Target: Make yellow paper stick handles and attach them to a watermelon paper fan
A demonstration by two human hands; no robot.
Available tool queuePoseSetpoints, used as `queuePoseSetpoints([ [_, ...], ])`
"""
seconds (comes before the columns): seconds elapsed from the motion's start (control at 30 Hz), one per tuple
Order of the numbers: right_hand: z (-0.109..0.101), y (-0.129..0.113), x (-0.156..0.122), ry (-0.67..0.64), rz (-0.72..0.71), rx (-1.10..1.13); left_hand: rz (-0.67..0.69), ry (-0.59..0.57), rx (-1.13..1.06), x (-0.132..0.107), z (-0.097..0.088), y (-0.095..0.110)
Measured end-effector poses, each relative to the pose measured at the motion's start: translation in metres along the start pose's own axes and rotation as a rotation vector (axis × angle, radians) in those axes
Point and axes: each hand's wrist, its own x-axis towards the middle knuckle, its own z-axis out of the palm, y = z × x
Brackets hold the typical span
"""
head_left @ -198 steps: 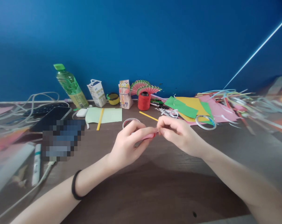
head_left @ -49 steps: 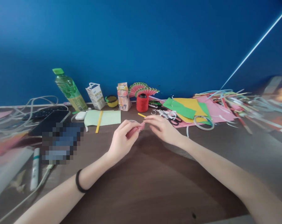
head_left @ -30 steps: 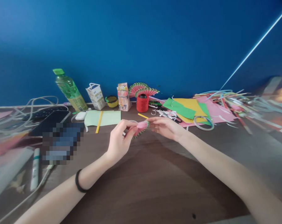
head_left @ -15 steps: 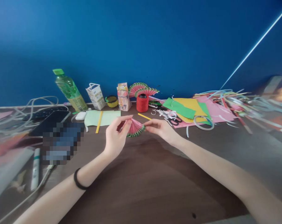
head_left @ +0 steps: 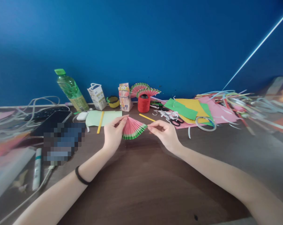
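Note:
A small pleated paper fan (head_left: 133,129), pink with a green rim like a watermelon slice, is spread out between my two hands above the brown table (head_left: 143,187). My left hand (head_left: 113,134) pinches the fan's left edge and pivot between thumb and fingers. My right hand (head_left: 163,132) pinches the fan's right edge with thumb and forefinger. Both hands hover a little over the tabletop. A black band circles my left wrist.
Behind the hands stand a green bottle (head_left: 71,90), a small carton (head_left: 96,96), a red thread spool (head_left: 143,103) and more paper fans (head_left: 143,90). Coloured paper sheets (head_left: 193,109), scissors (head_left: 174,120), tape rings and paper strips lie right; a phone, cables and a glue stick (head_left: 37,168) lie left.
The folded pink piece has been pulled apart into a spread fan. My left hand moved left and my right hand moved right as it unfolded.

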Motion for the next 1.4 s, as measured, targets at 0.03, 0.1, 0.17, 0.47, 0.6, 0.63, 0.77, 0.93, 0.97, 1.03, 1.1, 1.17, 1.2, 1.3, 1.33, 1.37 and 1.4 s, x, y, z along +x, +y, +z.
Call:
queuePoseSetpoints([
  [0.03, -0.001, -0.001, 0.0, -0.006, -0.005, 0.0, -0.017, 0.006, -0.026, 0.002, -0.001, -0.002],
  [0.1, -0.004, 0.001, 0.005, -0.011, -0.011, -0.028, -0.041, -0.013, -0.067, 0.008, -0.003, -0.005],
  [0.17, -0.012, 0.006, 0.015, 0.014, -0.04, -0.11, -0.053, -0.099, -0.08, 0.013, -0.006, -0.009],
  [0.47, -0.045, 0.062, 0.048, -0.1, -0.277, -0.744, -0.159, -0.679, 0.007, 0.01, -0.004, -0.004],
  [0.6, -0.047, 0.071, 0.048, -0.169, -0.305, -0.853, -0.149, -0.646, 0.039, 0.008, -0.005, -0.003],
  [0.63, -0.047, 0.072, 0.048, -0.162, -0.312, -0.862, -0.14, -0.628, 0.035, 0.008, -0.005, -0.003],
  [0.77, -0.046, 0.077, 0.048, -0.107, -0.346, -0.862, -0.083, -0.529, 0.001, 0.009, -0.006, -0.006],
  [0.93, -0.046, 0.081, 0.049, -0.136, -0.351, -0.873, -0.017, -0.507, -0.066, 0.01, -0.004, -0.005],
  [0.97, -0.046, 0.081, 0.049, -0.14, -0.341, -0.862, -0.002, -0.509, -0.067, 0.01, -0.004, -0.005],
  [1.03, -0.046, 0.077, 0.049, -0.128, -0.324, -0.82, 0.025, -0.516, -0.048, 0.011, -0.005, -0.005],
  [1.1, -0.045, 0.069, 0.047, -0.09, -0.317, -0.763, 0.038, -0.529, -0.014, 0.01, -0.005, -0.003],
  [1.17, -0.044, 0.061, 0.044, -0.051, -0.309, -0.698, 0.045, -0.544, 0.029, 0.01, -0.006, 0.0],
  [1.2, -0.044, 0.056, 0.043, -0.037, -0.307, -0.659, 0.053, -0.548, 0.053, 0.009, -0.006, 0.001],
  [1.3, -0.043, 0.042, 0.041, -0.024, -0.33, -0.573, 0.098, -0.532, 0.127, 0.01, -0.008, 0.006],
  [1.33, -0.044, 0.038, 0.041, -0.011, -0.35, -0.556, 0.112, -0.52, 0.141, 0.01, -0.009, 0.007],
  [1.37, -0.044, 0.033, 0.041, -0.001, -0.375, -0.544, 0.118, -0.508, 0.147, 0.011, -0.01, 0.009],
  [1.4, -0.045, 0.028, 0.04, 0.004, -0.404, -0.536, 0.116, -0.499, 0.145, 0.012, -0.011, 0.011],
])
